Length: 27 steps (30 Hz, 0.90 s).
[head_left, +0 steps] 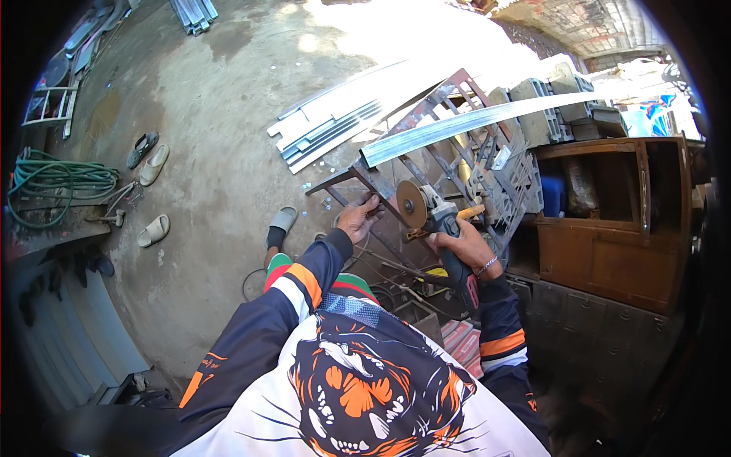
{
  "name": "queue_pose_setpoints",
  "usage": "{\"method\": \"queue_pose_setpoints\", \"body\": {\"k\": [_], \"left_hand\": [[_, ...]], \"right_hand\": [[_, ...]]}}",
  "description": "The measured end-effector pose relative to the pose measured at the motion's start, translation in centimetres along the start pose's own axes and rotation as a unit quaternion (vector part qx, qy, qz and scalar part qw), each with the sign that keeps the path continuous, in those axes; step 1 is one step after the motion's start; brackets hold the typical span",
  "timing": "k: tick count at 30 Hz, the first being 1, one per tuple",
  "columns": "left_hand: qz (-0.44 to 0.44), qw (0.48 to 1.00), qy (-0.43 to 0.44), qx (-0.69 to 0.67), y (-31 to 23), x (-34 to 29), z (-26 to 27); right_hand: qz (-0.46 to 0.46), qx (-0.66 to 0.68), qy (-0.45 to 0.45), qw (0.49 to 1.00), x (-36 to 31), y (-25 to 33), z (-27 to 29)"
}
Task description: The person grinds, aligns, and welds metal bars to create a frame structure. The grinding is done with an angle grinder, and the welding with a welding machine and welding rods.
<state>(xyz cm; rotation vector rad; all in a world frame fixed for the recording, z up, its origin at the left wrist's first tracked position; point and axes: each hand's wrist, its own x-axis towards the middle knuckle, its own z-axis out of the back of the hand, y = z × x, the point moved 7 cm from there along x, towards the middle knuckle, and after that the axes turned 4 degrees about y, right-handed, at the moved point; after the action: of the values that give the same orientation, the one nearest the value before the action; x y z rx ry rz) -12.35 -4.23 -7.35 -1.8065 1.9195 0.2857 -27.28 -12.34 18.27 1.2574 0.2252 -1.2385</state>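
Observation:
My right hand [466,247] is wrapped round an angle grinder [454,276] with a dark body. Its brown disc [412,204] faces left, close to the edge of a rusty metal frame [369,177]. A wooden side handle [471,212] sticks out past my right fingers. Left of the disc, my left hand [358,220] is closed, thumb and fingers together at the frame's near rail; what they pinch, if anything, is hidden. A long shiny metal channel [457,124] lies across the top of the frame.
Beyond the frame, several metal strips [327,133] lie on the concrete floor. Concrete blocks [537,107] and a brown wooden cabinet [590,259] stand at right. Loose cables [381,263] run below my hands. Slippers [154,231] and a coiled green hose [65,179] are at left.

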Motion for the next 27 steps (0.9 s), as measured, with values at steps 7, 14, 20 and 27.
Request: {"method": "queue_pose_setpoints", "body": {"k": [7, 14, 20, 27], "left_hand": [[-0.028, 0.999, 0.024, -0.039, 1.3, 0.2, -0.2], [-0.049, 0.997, 0.036, -0.046, 1.7, 0.4, 0.5], [-0.051, 0.998, 0.009, -0.045, 1.6, 0.1, -0.9], [-0.049, 0.998, 0.014, -0.025, 1.6, 0.3, -0.5]], "right_hand": [[0.023, -0.113, 0.064, 0.991, 1.3, 1.1, 2.3], [0.069, -0.343, 0.017, 0.937, 4.6, 2.0, 2.4], [0.080, -0.367, 0.019, 0.926, 6.1, 1.8, 2.2], [0.083, -0.399, 0.031, 0.913, 6.4, 2.3, 1.4]]}}
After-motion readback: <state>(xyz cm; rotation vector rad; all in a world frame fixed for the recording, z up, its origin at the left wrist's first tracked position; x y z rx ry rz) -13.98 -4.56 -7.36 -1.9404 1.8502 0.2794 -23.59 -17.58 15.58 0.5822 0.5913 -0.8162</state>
